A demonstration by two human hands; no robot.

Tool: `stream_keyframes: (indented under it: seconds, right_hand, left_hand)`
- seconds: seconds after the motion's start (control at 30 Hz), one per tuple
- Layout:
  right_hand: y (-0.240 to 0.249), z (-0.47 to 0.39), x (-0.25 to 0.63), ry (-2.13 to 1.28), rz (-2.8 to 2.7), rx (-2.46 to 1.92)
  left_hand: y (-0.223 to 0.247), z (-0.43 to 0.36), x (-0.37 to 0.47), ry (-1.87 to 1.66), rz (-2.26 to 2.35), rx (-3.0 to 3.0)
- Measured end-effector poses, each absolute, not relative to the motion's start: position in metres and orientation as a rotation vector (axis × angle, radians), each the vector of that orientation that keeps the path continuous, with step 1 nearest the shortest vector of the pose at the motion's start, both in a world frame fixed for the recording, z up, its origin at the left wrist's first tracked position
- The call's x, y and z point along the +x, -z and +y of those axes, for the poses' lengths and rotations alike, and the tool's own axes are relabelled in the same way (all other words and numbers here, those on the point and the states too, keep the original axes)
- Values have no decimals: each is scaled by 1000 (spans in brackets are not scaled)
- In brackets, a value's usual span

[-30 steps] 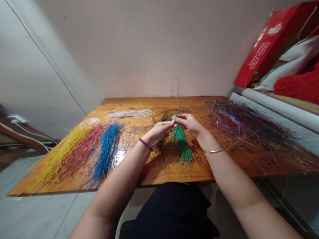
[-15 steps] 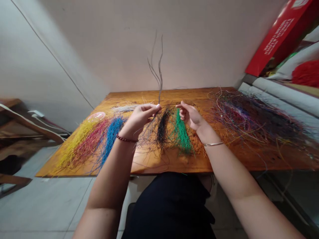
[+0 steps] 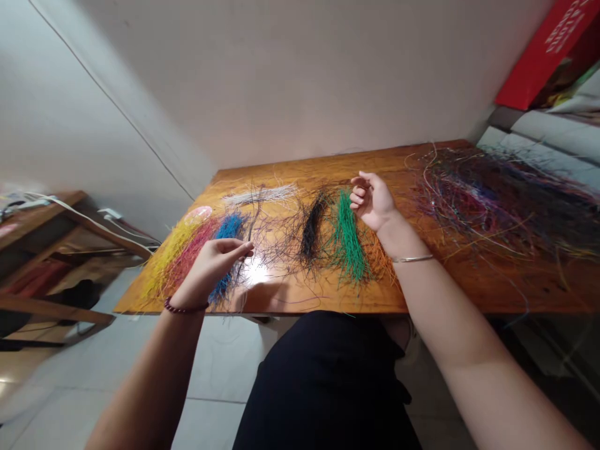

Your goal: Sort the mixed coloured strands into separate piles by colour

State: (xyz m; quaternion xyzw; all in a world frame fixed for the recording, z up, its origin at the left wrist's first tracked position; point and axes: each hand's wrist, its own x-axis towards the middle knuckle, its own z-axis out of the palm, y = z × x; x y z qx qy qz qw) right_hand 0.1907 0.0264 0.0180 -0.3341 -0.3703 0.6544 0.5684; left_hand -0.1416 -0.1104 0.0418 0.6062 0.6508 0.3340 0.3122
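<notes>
My left hand (image 3: 225, 257) pinches a few dark strands (image 3: 254, 219) upright between thumb and fingertips, beside the blue bundle (image 3: 229, 232). My right hand (image 3: 372, 201) is raised over the upper right of the green bundle (image 3: 351, 244), its fingers curled; whether anything thin is between them is too small to tell. Left of the green bundle lies a black bundle (image 3: 311, 231), with loose dark purplish strands (image 3: 279, 240) to its left. A white bundle (image 3: 276, 194) lies behind. Orange strands (image 3: 379, 256) show beneath my right wrist.
Yellow (image 3: 171, 256) and red (image 3: 192, 250) bundles lie at the left of the wooden table (image 3: 290, 299). A large tangled multicoloured heap (image 3: 487, 200) covers the right side. A red box (image 3: 546, 56) stands beyond it, and a wooden stool (image 3: 70, 219) at far left.
My left hand has moved left and down with the dark strands, away from the black bundle. My right hand has shifted slightly right and up, its fingers more curled. The view has shifted.
</notes>
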Motion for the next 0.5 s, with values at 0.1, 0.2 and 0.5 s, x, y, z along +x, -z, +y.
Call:
stream_keyframes:
  seconds: [0.1, 0.2, 0.5]
  right_hand:
    - [-19, 26, 191, -1535, -844, -769]
    - [-18, 25, 189, -1552, -796, -751]
    - [-17, 22, 186, -1579, -821, -737]
  left_hand:
    - [-29, -91, -138, -859, 1734, 1606]
    - [-13, -67, -135, -826, 1778, 1621]
    - [11, -40, -119, -428, 2011, 2000]
